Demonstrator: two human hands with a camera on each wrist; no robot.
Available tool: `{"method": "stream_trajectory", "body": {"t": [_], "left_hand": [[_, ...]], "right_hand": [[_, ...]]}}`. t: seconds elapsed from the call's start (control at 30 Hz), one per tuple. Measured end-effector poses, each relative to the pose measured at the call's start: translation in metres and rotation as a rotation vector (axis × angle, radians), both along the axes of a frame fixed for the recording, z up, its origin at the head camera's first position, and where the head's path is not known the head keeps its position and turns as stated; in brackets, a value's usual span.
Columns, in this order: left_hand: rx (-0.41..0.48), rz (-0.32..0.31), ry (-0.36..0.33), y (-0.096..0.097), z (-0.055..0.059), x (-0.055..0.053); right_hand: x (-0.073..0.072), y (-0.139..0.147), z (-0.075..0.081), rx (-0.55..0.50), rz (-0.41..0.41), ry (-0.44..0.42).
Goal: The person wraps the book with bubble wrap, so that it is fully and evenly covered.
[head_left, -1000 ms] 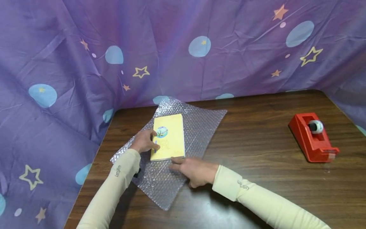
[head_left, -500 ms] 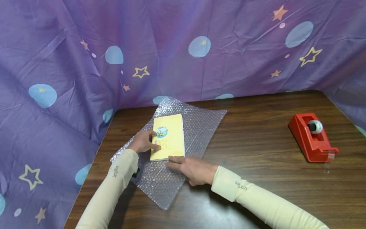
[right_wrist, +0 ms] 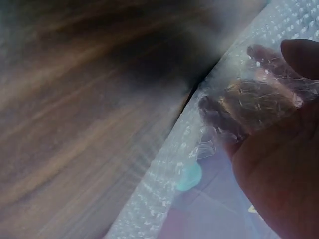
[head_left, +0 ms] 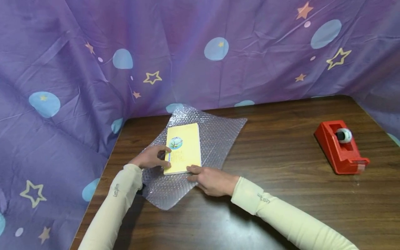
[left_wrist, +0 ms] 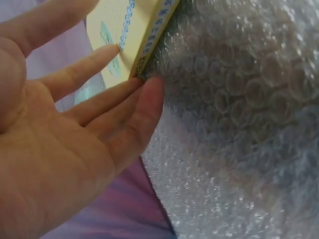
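A yellow book (head_left: 184, 152) with a round blue picture lies on a sheet of bubble wrap (head_left: 218, 133). My left hand (head_left: 149, 158) is at the book's left edge, its fingers spread and loosely straight. In the left wrist view, fingertips (left_wrist: 115, 50) meet the book's cover and spine (left_wrist: 149, 42). My right hand (head_left: 215, 180) is at the book's near right corner and holds the near edge of the wrap. The right wrist view shows the thumb (right_wrist: 301, 56) on one side of the clear film (right_wrist: 259, 99), with the other fingers seen through it.
A red tape dispenser (head_left: 339, 149) with a roll of tape stands on the right side of the brown wooden table (head_left: 275, 139). Behind the table and along its left side hangs a purple curtain (head_left: 187, 52) with stars and blue shapes.
The bubble wrap's near corner has shifted up and left, away from the table's front. My left hand has drawn back slightly leftward off the cover; the right hand has moved slightly upward.
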State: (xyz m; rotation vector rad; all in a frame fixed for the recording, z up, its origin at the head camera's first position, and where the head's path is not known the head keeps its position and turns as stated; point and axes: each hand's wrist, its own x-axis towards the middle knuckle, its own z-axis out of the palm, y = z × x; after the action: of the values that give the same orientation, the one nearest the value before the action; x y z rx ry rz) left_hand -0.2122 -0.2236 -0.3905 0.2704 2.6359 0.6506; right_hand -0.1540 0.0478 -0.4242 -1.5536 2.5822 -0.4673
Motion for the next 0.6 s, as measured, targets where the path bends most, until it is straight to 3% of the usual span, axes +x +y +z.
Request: {"method": "stream_trajectory", "body": {"t": [0.1, 0.27, 0.6], "left_hand": [[0.060, 0.037, -0.028, -0.002, -0.001, 0.001], [0.188, 0.138, -0.119, -0.005, -0.002, 0.001], [0.376, 0.059, -0.285, -0.012, 0.005, 0.000]], "right_hand": [[-0.003, 0.001, 0.000, -0.031, -0.024, -0.102], [-0.011, 0.002, 0.001, -0.113, -0.046, -0.165], [-0.032, 0.004, 0.003, -0.216, -0.123, -0.314]]}}
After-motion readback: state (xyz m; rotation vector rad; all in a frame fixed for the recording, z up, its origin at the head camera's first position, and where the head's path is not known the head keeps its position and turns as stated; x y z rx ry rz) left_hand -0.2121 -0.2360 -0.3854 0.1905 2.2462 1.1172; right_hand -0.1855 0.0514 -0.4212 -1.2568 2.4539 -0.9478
